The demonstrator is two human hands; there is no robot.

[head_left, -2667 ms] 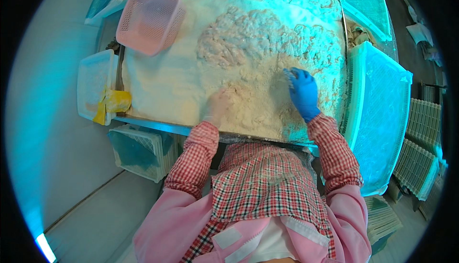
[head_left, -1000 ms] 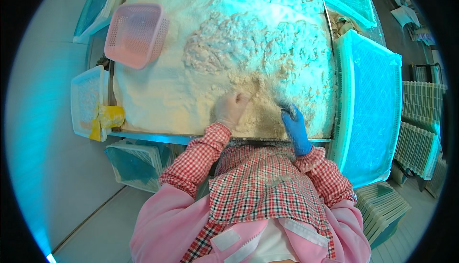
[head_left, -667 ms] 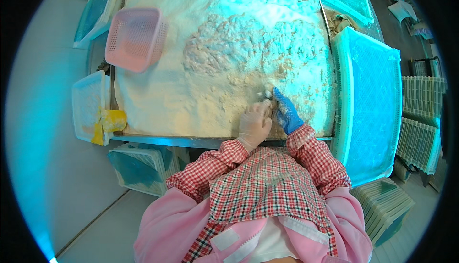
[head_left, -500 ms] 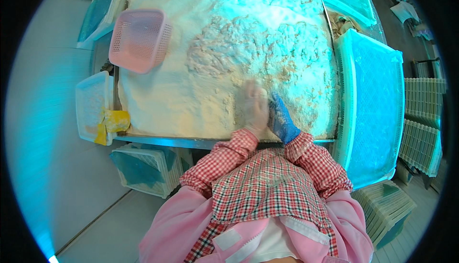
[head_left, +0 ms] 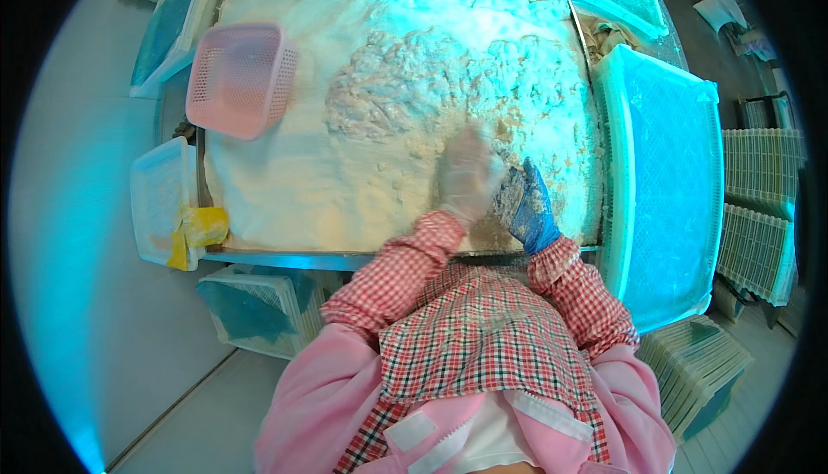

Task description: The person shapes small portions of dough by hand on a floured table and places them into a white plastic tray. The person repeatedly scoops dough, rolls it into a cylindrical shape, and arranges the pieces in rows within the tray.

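Observation:
My left hand (head_left: pixel 468 176), in a pale see-through glove, is smeared by motion over the near part of the floured table (head_left: pixel 293 189); its fingers cannot be made out. Close beside it on the right, my right hand (head_left: pixel 530 215) wears a blue glove crusted with white flour. Its fingers are stretched out, and floury bits cling to the palm side facing the left hand. Just beyond both hands lies a broad heap of wet-looking, flour-coated pieces (head_left: pixel 388 86), too lumpy to name. Loose crumbs of flour are scattered around the hands.
A pink perforated basket (head_left: pixel 237 81) stands at the table's left. Beyond the left edge is a white tray (head_left: pixel 159 207) with a yellow cloth (head_left: pixel 205 226). A large pale-rimmed tray (head_left: pixel 673 189) flanks the right edge. Stacked trays (head_left: pixel 259 310) sit below the front edge.
My hands, close together before, have parted slightly. The right has turned so its flour-caked palm side shows; the left has moved a little forward. The whole view has shifted slightly.

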